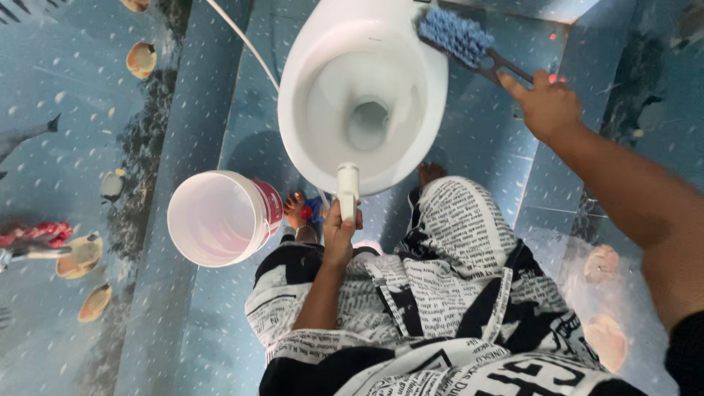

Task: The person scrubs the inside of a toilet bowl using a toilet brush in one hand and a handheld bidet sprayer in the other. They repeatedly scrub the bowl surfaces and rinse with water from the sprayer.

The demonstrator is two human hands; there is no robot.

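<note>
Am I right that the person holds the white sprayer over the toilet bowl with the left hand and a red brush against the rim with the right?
Not quite: the brush in the right hand has blue bristles, not red, as the head view shows. The rest holds: the left hand holds the white sprayer at the toilet bowl's near edge.

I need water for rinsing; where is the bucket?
In the head view, the white bucket stands on the blue floor, left of the toilet, beside the left hand.
</note>
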